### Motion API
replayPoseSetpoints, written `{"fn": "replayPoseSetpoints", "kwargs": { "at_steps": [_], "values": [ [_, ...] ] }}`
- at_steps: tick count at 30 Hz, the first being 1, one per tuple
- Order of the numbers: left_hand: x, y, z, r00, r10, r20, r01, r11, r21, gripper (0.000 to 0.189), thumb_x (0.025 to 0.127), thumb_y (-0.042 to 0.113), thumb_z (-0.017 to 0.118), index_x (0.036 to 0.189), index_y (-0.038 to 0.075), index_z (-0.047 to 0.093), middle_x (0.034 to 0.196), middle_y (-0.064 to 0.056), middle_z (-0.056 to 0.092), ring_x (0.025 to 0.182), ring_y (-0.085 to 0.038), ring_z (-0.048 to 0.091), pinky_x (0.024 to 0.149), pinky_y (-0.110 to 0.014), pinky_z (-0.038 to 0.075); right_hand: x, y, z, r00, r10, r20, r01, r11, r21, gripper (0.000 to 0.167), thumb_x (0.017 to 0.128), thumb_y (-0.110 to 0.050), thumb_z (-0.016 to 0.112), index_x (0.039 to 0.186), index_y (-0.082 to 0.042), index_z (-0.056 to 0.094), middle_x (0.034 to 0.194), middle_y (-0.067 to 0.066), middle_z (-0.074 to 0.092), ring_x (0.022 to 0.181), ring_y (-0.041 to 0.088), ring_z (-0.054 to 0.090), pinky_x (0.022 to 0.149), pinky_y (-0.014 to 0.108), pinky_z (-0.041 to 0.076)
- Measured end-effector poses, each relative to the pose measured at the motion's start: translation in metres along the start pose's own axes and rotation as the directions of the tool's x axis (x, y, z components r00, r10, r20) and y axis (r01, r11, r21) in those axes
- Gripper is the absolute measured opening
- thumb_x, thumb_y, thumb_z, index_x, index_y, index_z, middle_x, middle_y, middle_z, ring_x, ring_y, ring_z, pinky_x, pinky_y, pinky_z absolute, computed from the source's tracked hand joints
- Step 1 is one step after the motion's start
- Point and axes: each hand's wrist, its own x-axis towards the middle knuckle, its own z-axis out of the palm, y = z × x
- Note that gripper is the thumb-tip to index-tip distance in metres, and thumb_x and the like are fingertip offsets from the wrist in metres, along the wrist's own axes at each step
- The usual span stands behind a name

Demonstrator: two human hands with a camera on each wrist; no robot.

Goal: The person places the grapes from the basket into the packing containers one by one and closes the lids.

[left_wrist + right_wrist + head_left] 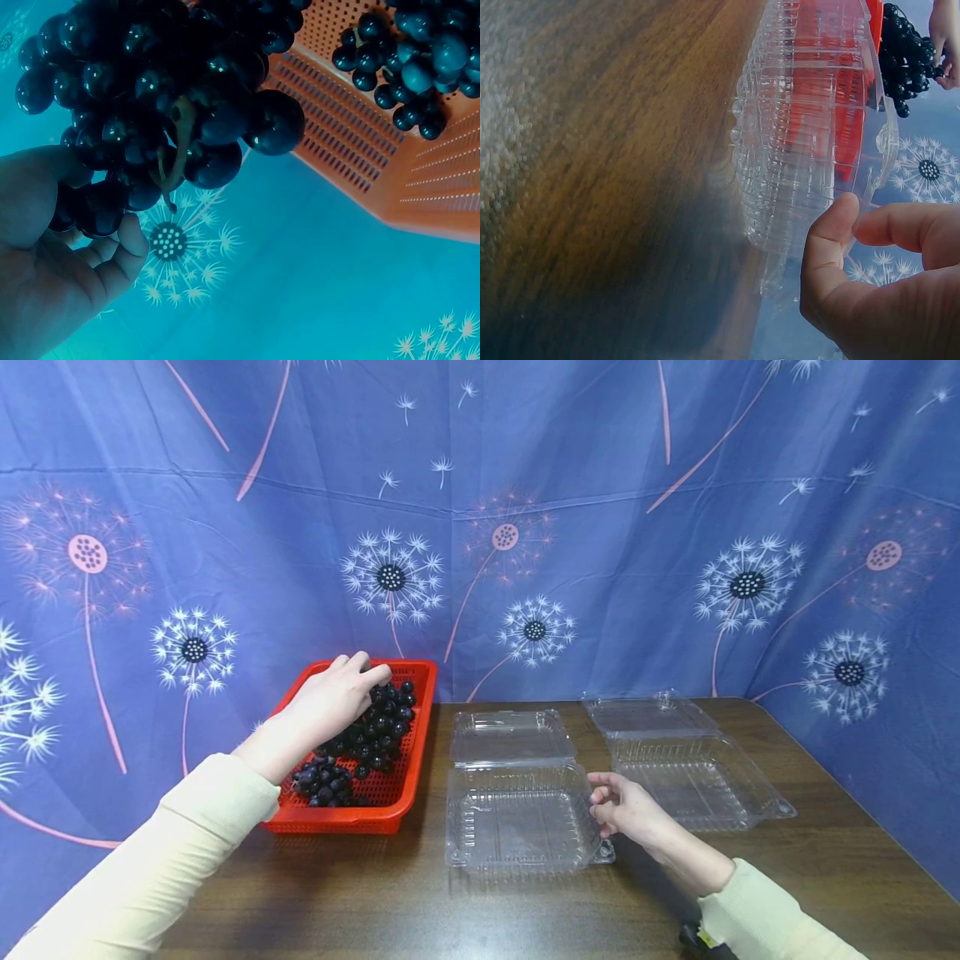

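Note:
My left hand [333, 695] is over the red basket [415, 758] and grips a bunch of black grapes [384, 722]. In the left wrist view, the fingers and thumb pinch the stem end of that grape bunch [142, 82], beside its greenish stem. A smaller grape bunch [326, 783] lies at the basket's near left. My right hand [630, 810] pinches the right rim of an opened clear plastic box [517, 827], its lid folded back. In the right wrist view, thumb and index finger meet at the box's edge [810, 135].
A second clear plastic box [693, 781], also with its lid back, stands to the right on the wooden table [360, 893]. Behind hangs a blue dandelion-print cloth [600, 552]. A small dark object [696, 937] is beside the right sleeve.

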Motion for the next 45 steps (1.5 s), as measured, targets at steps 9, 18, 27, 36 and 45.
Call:
{"fn": "replayPoseSetpoints", "kwargs": {
  "at_steps": [9,18,27,36,45],
  "values": [
    [0.007,-0.002,-0.013,0.999,-0.019,-0.027,0.018,1.000,-0.009,0.031,0.079,0.001,0.062,0.104,0.016,0.052,0.092,-0.010,0.048,0.076,-0.031,0.049,0.046,-0.043,0.046,0.000,0.002,-0.001,1.000,-0.009,0.000,0.009,1.000,0.001,0.062,0.079,0.007,0.054,0.136,0.012,0.030,0.095,0.013,0.047,0.073,0.017,0.051,0.059,0.030,0.051],
    [0.014,0.000,-0.027,0.998,-0.027,-0.065,0.027,1.000,-0.011,0.028,0.081,0.003,0.062,0.105,0.014,0.051,0.092,-0.011,0.048,0.077,-0.031,0.049,0.047,-0.045,0.047,0.001,0.002,0.000,1.000,-0.015,-0.006,0.015,1.000,-0.003,0.061,0.079,0.008,0.054,0.135,0.013,0.031,0.094,0.012,0.047,0.072,0.016,0.051,0.058,0.030,0.051],
    [0.023,0.003,-0.038,0.997,-0.034,-0.068,0.033,0.999,-0.012,0.030,0.083,0.005,0.062,0.109,0.016,0.052,0.092,-0.010,0.046,0.077,-0.030,0.047,0.048,-0.043,0.047,0.001,0.000,0.000,1.000,-0.008,-0.009,0.008,1.000,-0.002,0.061,0.079,0.008,0.053,0.135,0.013,0.031,0.094,0.012,0.047,0.072,0.016,0.051,0.058,0.030,0.051],
    [0.034,0.011,-0.050,0.995,-0.026,-0.096,0.025,1.000,-0.014,0.028,0.085,0.006,0.061,0.109,0.018,0.052,0.094,-0.008,0.046,0.080,-0.030,0.048,0.049,-0.044,0.047,0.001,0.002,0.000,1.000,0.004,-0.009,-0.004,1.000,0.009,0.060,0.081,0.007,0.053,0.136,0.012,0.031,0.094,0.012,0.047,0.072,0.016,0.050,0.058,0.029,0.051],
    [0.043,0.023,-0.057,0.993,0.005,-0.119,-0.008,1.000,-0.025,0.030,0.084,0.004,0.059,0.109,0.018,0.053,0.092,-0.006,0.047,0.079,-0.025,0.047,0.048,-0.039,0.046,0.000,0.004,0.000,1.000,-0.001,0.001,0.001,1.000,0.013,0.062,0.080,0.007,0.053,0.136,0.012,0.029,0.096,0.012,0.046,0.069,0.015,0.051,0.058,0.028,0.051]
  ]
}}
